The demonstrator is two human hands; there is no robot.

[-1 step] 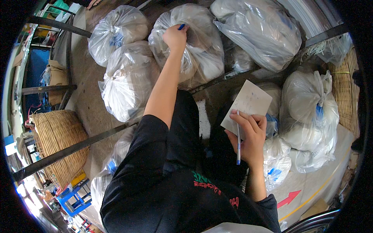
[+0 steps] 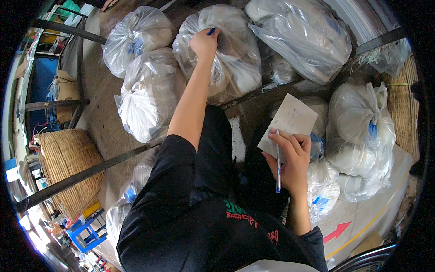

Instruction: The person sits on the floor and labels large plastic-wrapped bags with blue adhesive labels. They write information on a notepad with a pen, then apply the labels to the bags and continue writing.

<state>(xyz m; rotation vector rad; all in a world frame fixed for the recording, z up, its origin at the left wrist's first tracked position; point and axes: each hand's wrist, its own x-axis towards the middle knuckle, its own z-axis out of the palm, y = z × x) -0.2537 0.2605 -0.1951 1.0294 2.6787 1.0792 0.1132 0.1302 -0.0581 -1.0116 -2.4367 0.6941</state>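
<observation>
My left hand [image 2: 204, 44] reaches out to a large clear plastic bag [image 2: 238, 63] filled with pale contents. Its fingers are closed at the bag's top, and a small blue piece [image 2: 211, 31] pokes out at the fingertips. Whether they also pinch the plastic is hidden. On the right, my right hand [image 2: 292, 158] grips a ballpoint pen [image 2: 278, 177] and a pale sheet of paper or card [image 2: 292, 118] together. The pen points away from me across the sheet, which bears faint handwriting and bluish spots.
More stuffed clear bags with blue tags surround me, including a tied bag [image 2: 136, 36] at far left and a tall one [image 2: 362, 131] at right. Dark metal bars [image 2: 68, 181] cross the left side. A wicker basket [image 2: 68, 163] and a blue stool [image 2: 86, 233] stand beyond.
</observation>
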